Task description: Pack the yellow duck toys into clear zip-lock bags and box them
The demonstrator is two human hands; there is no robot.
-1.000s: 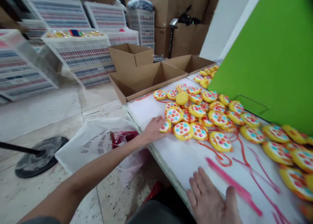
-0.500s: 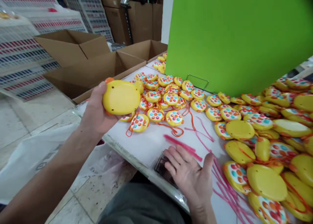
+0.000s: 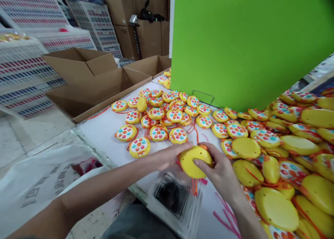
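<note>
A yellow animal-shaped toy (image 3: 195, 163) is held back side up, its plain face with small screw holes toward me. My right hand (image 3: 217, 167) grips it from the right, thumb lying across the back and the other fingers underneath. Against its left edge is my left hand (image 3: 169, 157), blurred, with the fingertips partly hidden by the toy. An orange cord (image 3: 194, 187) hangs below it. Under my hands lies a square black pad (image 3: 171, 194) in a clear plastic case. Pink strips (image 3: 226, 216) rest on the table below my right wrist.
Similar toys with coloured dots (image 3: 158, 132) spread over the white table (image 3: 95, 127). A heap of toys (image 3: 276, 206) fills the right side. A green panel (image 3: 235, 44) stands behind. Open cardboard boxes (image 3: 94, 86) adjoin the left edge; plastic crates (image 3: 23, 72) stand beyond.
My left hand has brought the toy right and down to the middle. My right hand, open and palm up before, has risen and closed on it.
</note>
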